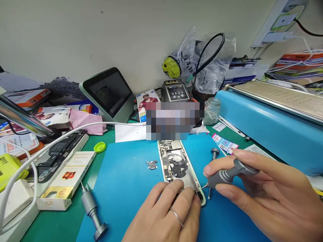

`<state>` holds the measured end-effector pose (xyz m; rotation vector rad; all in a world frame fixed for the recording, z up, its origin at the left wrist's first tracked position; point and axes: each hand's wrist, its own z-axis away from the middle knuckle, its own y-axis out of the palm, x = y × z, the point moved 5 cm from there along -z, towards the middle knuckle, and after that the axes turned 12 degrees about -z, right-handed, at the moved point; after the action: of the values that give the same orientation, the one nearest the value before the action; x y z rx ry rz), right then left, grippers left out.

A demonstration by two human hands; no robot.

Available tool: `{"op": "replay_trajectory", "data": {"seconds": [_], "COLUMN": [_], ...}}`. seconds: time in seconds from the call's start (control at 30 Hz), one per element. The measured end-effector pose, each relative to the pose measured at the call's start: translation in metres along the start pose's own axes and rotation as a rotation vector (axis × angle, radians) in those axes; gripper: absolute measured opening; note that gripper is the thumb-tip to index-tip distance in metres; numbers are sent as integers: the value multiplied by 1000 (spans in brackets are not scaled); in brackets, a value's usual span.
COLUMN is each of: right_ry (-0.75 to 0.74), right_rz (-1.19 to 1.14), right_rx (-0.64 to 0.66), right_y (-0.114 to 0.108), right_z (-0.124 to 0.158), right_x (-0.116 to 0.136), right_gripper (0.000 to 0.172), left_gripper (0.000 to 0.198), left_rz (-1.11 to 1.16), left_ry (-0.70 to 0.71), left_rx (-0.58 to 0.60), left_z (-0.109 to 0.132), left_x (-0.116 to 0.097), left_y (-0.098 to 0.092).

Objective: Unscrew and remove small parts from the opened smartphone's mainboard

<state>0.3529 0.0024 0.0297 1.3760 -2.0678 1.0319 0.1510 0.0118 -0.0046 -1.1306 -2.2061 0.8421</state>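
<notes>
An opened phone [180, 164] lies on the blue mat, its internal parts exposed. Across its lower end is my left hand [166, 211], a ring on one finger, the fingers bent and pressed together against the phone; the fingertips are partly hidden. My right hand [275, 191] grips a grey screwdriver [222, 178] between thumb and fingers. The bit points left, close to the phone's lower right edge; I cannot tell whether it touches. A small circuit board part [151, 164] rests on the mat left of the phone. Behind the held screwdriver lies another screwdriver [215, 153].
A third screwdriver [92, 211] lies at the mat's left edge. Left of it are a carton [68, 178], a green cap [100, 147] and a white cable [83, 127]. A tablet-like display [108, 92], a glass jar [212, 111] and a blue machine [272, 124] stand behind.
</notes>
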Motion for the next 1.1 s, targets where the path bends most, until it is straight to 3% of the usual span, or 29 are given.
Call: {"op": "replay_trajectory", "data": {"seconds": [0.27,0.47,0.63,0.83,1.1], "right_ry": [19,-29,-17,-5,-3], "right_rz": [37,22,69,-34,3], "right_rx": [-18,-29,-31,-17,9], "right_y": [-3,-4,-2,-1,3], "right_z": [0,-2,-5,-8,-9], "right_x": [0,4,6,4,5], "right_gripper": [54,55,43,61,54], "left_gripper": [43,35,29,41,33], "left_rz": [43,52,52,58,68], "left_ry": [-92,-81,-89,-81,-84], "left_rx": [-27,-37,-29,-12,1], "left_z": [1,7,5,3,2], "left_x": [-4,-6,-5,-4,-4], "left_y": [3,6,4,3,2]}}
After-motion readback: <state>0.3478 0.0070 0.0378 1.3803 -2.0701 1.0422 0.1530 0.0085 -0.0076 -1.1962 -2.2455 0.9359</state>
